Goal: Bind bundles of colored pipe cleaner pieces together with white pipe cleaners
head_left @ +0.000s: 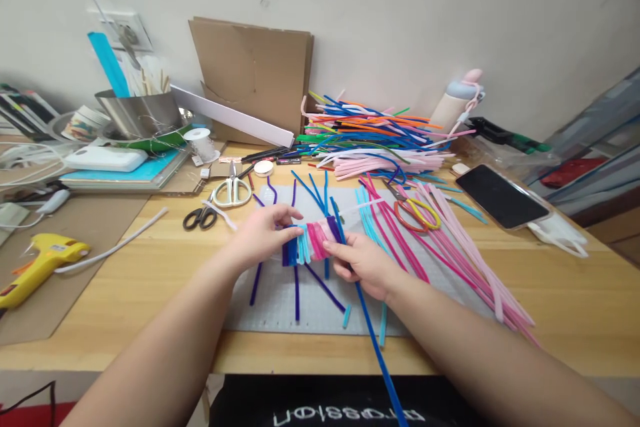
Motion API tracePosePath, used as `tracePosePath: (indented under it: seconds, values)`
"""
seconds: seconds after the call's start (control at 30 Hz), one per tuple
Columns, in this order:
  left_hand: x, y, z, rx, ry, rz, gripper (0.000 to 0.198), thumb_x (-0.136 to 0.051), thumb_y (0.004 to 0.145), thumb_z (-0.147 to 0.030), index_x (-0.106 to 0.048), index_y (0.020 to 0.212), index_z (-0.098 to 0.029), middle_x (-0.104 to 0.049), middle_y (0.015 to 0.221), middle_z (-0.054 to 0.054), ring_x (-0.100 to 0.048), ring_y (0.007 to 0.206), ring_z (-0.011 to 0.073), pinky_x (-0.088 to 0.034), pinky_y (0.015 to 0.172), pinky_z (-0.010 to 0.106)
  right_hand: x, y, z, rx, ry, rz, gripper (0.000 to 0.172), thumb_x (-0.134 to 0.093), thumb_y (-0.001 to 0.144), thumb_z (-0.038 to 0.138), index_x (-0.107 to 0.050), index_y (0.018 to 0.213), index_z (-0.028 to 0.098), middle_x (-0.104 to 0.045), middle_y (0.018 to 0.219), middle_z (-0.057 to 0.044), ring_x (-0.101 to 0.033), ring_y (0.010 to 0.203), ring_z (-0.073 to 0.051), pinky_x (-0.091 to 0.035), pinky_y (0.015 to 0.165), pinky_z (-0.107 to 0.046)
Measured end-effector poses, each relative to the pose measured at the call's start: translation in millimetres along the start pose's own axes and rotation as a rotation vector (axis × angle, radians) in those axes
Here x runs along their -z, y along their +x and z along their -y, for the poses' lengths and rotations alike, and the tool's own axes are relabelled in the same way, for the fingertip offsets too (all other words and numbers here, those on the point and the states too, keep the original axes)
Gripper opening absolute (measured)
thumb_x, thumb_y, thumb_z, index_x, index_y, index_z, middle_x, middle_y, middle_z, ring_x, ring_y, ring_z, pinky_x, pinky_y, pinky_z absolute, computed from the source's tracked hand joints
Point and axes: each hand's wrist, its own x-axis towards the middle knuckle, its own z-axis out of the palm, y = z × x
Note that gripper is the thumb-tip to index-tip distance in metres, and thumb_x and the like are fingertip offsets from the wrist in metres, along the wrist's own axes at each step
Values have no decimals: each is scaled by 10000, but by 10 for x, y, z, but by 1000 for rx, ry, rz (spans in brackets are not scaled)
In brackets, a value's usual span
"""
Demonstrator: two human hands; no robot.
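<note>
Between my hands is a small band of pipe cleaners [317,240], wound side by side in blue, light blue, pink and purple. My left hand [270,230] pinches its left end between thumb and fingers. The right end is gripped by my right hand [363,260], which also holds a long blue pipe cleaner [377,340] that trails down toward my lap. Under my hands lies a grey cutting mat [320,320] with loose purple pipe cleaners [297,293] spread on it. Light blue and pink pipe cleaners [400,247] lie right of my right hand.
Scissors with white handles [233,192], black-handled scissors [200,218] and red-and-yellow scissors [417,213] lie around the mat. A heap of coloured pipe cleaners [370,133] sits at the back. A yellow glue gun [43,267] is at left, a phone [501,195] at right.
</note>
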Motion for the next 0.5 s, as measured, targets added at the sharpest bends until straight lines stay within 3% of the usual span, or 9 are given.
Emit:
tracePosePath:
  seconds: [0.1, 0.2, 0.37, 0.5]
  values:
    - [35, -34, -36, 17, 164, 4, 316, -621, 746, -411, -684, 966, -193, -648, 765, 16, -599, 737, 192, -442, 680, 293, -30, -6, -20, 26, -60, -25, 332, -701, 717, 432, -486, 753, 181, -402, 389, 109, -286, 314, -34, -97, 356, -189]
    - [59, -59, -81, 24, 260, 89, 329, -595, 769, -439, -689, 963, -191, -655, 722, 19, -589, 702, 201, -429, 666, 311, -79, -25, -29, 17, -111, -27, 329, -683, 730, 446, -499, 767, 176, -406, 385, 107, -307, 312, -38, -112, 354, -186]
    - [-94, -72, -125, 13, -47, 110, 297, -558, 811, -415, -689, 939, -181, -713, 961, 63, -632, 897, 216, -458, 793, 314, -146, -35, -83, 47, -160, 28, 312, -679, 733, 432, -525, 784, 166, -453, 452, 91, -346, 331, -36, -165, 350, -178]
    - [-227, -64, -100, 46, -205, 109, 235, -599, 776, -360, -683, 863, -159, -705, 809, 48, -623, 760, 187, -476, 730, 296, -161, -21, -144, 92, -226, 43, 296, -647, 766, 428, -519, 765, 161, -465, 489, 80, -363, 336, -34, -213, 349, -173]
